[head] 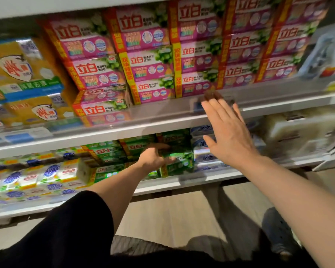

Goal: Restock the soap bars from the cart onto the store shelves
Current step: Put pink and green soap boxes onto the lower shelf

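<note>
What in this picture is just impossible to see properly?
- The cart: out of the head view entirely.
- Green soap packs: partly covered by the left hand gripping one; print blurred.
- Price labels on the upper shelf edge: smeared by motion.
- Right hand: open; whether its fingertips touch that shelf edge is unclear.
- White packs at right: blurred.

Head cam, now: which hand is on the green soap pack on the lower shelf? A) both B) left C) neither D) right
B: the left hand grips the green soap pack on the lower shelf, while the right hand is raised with fingers spread, holding nothing.
</note>
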{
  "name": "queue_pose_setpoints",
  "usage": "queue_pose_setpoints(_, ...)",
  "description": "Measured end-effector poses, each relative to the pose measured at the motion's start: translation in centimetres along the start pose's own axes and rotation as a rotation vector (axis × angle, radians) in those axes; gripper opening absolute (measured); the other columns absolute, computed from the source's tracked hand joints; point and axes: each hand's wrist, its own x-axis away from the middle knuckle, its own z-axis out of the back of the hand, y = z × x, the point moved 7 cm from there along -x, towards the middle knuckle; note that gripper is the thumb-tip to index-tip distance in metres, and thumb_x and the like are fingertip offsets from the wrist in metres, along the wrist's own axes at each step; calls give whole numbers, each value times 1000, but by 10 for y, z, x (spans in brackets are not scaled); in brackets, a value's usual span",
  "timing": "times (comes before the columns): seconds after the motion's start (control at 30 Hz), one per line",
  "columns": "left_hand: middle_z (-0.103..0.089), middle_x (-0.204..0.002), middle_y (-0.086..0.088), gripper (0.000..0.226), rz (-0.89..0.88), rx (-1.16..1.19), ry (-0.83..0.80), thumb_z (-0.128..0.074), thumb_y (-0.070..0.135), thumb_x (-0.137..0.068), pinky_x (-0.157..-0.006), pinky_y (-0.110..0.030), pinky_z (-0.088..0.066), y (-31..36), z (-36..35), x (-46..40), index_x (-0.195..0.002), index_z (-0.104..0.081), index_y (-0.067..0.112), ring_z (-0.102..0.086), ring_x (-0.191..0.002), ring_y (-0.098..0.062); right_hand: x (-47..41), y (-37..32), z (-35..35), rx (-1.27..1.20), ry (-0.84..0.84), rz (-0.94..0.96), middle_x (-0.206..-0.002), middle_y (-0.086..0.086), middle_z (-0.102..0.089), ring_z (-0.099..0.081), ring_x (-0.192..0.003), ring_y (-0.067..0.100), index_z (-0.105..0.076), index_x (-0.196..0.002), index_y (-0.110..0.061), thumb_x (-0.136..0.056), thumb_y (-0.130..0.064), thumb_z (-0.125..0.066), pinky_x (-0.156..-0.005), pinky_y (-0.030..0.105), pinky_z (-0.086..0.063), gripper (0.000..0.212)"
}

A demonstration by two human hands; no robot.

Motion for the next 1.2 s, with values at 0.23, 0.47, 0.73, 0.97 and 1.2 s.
queue_pose_setpoints(0.23, -61, -129, 0, 66, -142, -297, 20, -81, 34, -75, -96, -27, -43, -6, -21, 0, -134, -52, 25, -55, -119, -21, 0, 3, -2, -10, 56, 23, -155, 6, -28, -22, -144, 25, -24, -151, -14, -80, -20, -73, -118, 42, -8, 86)
queue_pose_setpoints(0.47, -60, -131, -4, 56, -149, -393, 67, -74, 29, -82, -99, -29, -41, -9, -24, 10, -134, -54, 22, -56, -118, -24, 2, 3, 4, -21, 4, 36, -158, 3, -20, -15, -147, 22, -17, -152, -17, -84, -21, -69, -118, 40, -2, 86)
queue_pose_setpoints(0.73, -70, -106, -3, 33, -269, -166, 182, -74, 16, -81, -87, -29, -51, 66, -8, 79, -113, -68, 13, -66, -99, -19, 47, 33, 58, -13, -247, -60, -161, -8, 0, 4, -148, 10, 0, -153, -31, -86, -18, -67, -119, 37, 2, 96)
queue_pose_setpoints(0.97, -71, -94, 6, 28, -769, 32, -59, -71, 15, -85, -83, -18, -53, 279, -53, 185, -113, -66, 17, -68, -85, -4, 121, 77, 219, 19, -57, -266, -158, -4, -23, -13, -147, 13, -20, -151, -28, -87, -32, -66, -120, 42, -11, 80)
queue_pose_setpoints(1.2, -71, -99, 0, 30, -1115, 120, -325, -74, 10, -80, -83, -10, -48, 424, -147, 297, -110, -67, 8, -64, -85, 3, 300, 148, 353, 177, 96, -543, -129, 11, -59, -51, -122, 29, -52, -134, -14, -82, -30, -69, -101, 35, -36, 57)
